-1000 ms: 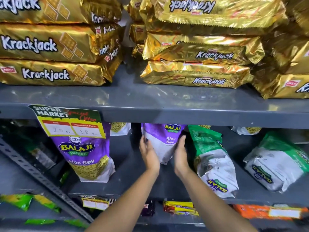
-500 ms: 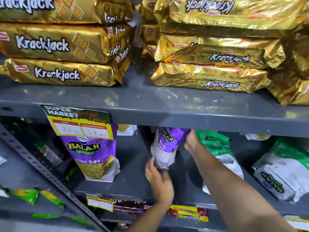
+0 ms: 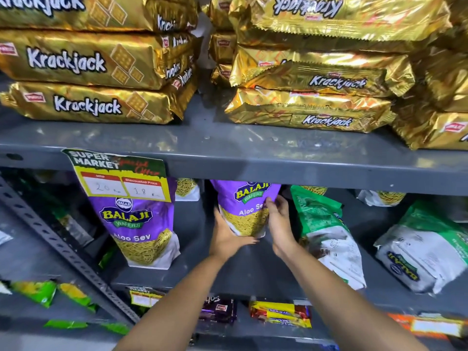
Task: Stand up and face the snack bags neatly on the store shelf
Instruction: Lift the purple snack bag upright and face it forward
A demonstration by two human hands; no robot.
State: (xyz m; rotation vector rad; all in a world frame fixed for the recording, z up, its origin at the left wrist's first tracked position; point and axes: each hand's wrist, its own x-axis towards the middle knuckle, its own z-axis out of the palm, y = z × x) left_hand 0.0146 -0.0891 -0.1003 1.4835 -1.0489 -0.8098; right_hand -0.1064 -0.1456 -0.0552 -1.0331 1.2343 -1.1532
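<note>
The gold packs (image 3: 86,62) at 11 and 1 o'clock read "Krackjack". At 9 o'clock a shelf tag (image 3: 119,177) says "SUPER MARKET", "Discounted Price", "20" and "18". Both purple bags, left (image 3: 140,224) and center (image 3: 247,206), read "BALAJI WAFERS" and "Aloo Sev".

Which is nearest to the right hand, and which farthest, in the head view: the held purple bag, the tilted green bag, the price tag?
1. Held purple bag: touching the right hand.
2. Tilted green bag: just right.
3. Price tag: far left, on the upper shelf's edge.
</note>
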